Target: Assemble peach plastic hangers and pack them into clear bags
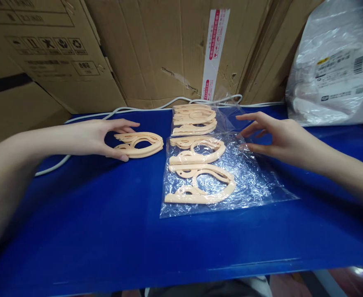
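Note:
My left hand is around the left end of a small stack of beige folding hangers, folded up. Its thumb lies along their near edge, and the fingers are at the far edge. To the right, more folded beige hangers lie in a flat clear plastic bag. Just behind it, further folded hangers sit in clear film. My right hand hovers at the bag's right side, fingers apart and holding nothing; whether its fingertips touch the film I cannot tell.
Cardboard boxes form a wall behind the blue tabletop. A white cable runs along the back and down the left. At the back right stands a white plastic bag with a printed label. The table's front edge is close to me.

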{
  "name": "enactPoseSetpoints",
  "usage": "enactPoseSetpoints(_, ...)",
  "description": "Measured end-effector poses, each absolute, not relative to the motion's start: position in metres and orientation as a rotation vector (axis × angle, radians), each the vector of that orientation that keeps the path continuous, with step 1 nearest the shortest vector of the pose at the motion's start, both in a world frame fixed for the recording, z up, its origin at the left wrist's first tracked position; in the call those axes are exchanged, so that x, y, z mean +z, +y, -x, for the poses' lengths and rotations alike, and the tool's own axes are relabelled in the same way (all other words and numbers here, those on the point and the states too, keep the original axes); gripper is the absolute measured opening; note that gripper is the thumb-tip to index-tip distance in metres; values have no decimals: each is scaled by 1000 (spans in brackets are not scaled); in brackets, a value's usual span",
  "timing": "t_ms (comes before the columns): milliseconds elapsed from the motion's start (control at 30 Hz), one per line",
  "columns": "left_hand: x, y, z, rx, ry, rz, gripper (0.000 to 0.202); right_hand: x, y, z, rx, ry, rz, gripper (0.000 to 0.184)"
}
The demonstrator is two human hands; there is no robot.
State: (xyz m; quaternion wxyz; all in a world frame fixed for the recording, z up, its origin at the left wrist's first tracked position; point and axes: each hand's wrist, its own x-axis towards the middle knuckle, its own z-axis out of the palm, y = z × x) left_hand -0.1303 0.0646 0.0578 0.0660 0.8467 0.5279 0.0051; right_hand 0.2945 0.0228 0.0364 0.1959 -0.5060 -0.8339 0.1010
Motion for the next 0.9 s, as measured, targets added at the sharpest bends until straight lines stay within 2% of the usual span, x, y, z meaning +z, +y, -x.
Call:
enactPoseSetpoints(233, 70, 52, 113, 106, 1689, -2525, 80, 43, 19, -291, 104, -2252, 1414, 51)
enactPoseSetpoints(367, 76, 40, 89, 425, 1526, -2689, 74, 50, 7, -281, -46, -2151, 1289, 36)
enactPoseSetpoints(500, 67, 19, 58, 686, 1179, -2850, 64, 55, -15, -264, 346, -2071, 1159, 23)
enactPoseSetpoints(600, 54, -1, 37, 827, 979, -2928, 65, 54, -26, -253, 670, -2010, 1080, 12)
enactPoseSetpoints(767, 42, -15, 24, 830, 928, -2987, 68, 50, -25, -248, 1177, -1804, 1026, 23)
enactPoseSetpoints(900, 40, -11, 27, 787, 937, -3025, 81, 48, -19, -249, 1340, -1685, 1028, 27)
